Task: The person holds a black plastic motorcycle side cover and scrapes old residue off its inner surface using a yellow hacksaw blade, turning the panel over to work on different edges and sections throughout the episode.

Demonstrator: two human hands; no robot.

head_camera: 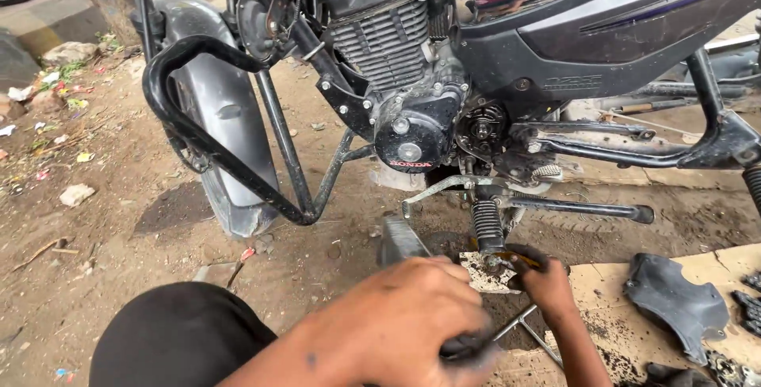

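Black grease covers both our hands as we crouch beside the motorcycle (555, 30), looking down from the head camera, the only view we have. Our left hand (396, 327) sits closest to the lens, closed in a fist around a dark handle (468, 347) of what seems to be a metal tool (519, 325); its thin shaft runs up and right toward the other hand, though blur keeps us from saying just what kind of tool it is. Our right hand (543, 276) reaches further in, fingers curled tight on a small part with a yellowish edge, just below the ribbed footpeg (487, 224) and touching or nearly touching it; we cannot tell what the part is. Judging by what lies around, the work looks partly done: a dark cover (674, 300) lies off the machine on the cardboard (602, 331) at our right, a length of chain (745, 308) rests near it at the edge, and the sprocket (482, 129) beside the engine (412, 125) stands exposed. Whatever sits by the footpeg seems in hand and not yet finished, and the cover is not refitted. Our dark knee (182, 335) fills the lower left, and the front wheel (226, 117) stands behind the crash guard (214, 145) on littered dirt.
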